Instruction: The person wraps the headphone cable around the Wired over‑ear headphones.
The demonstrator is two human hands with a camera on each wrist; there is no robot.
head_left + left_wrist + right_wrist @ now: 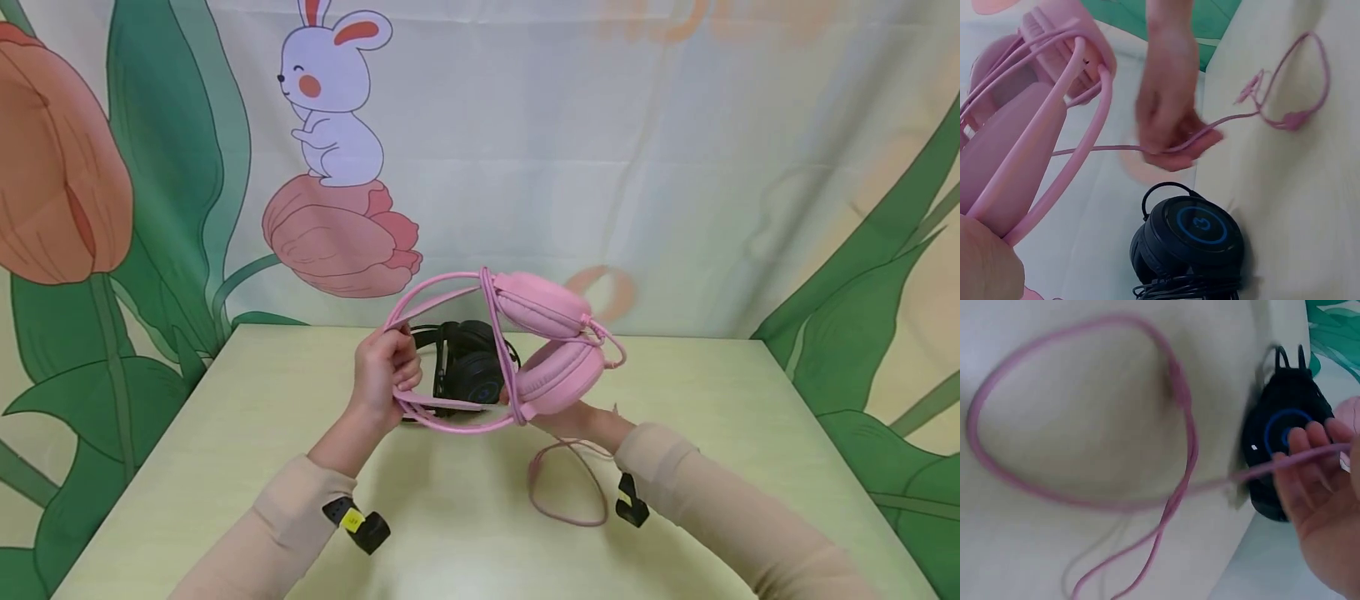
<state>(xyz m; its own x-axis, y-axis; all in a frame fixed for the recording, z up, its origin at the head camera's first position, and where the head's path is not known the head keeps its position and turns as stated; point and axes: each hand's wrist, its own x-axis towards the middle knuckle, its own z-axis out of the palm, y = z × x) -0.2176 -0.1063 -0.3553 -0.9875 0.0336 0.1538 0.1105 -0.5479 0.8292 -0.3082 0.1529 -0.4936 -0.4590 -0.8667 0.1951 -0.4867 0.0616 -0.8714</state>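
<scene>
My left hand [378, 379] grips the headband of a pink headset [566, 383], raised above the table with both ear cups to the right. Pink cable is wound around the headset beside its cups. In the head view my right hand [573, 419] is partly hidden behind the lower cup. The left wrist view shows this right hand [1169, 119] with its fingers curled round the loose cable [1244, 115]. A length of that cable [975, 419] hangs in a loop, also visible in the right wrist view, where it crosses the fingers [1300, 481].
A black headset [476, 375] with a blue ring on its cup lies at the back of the pale table [262, 433], behind the pink one. Its own cable is bundled. A printed curtain [510, 150] with a rabbit and tulips hangs behind the table.
</scene>
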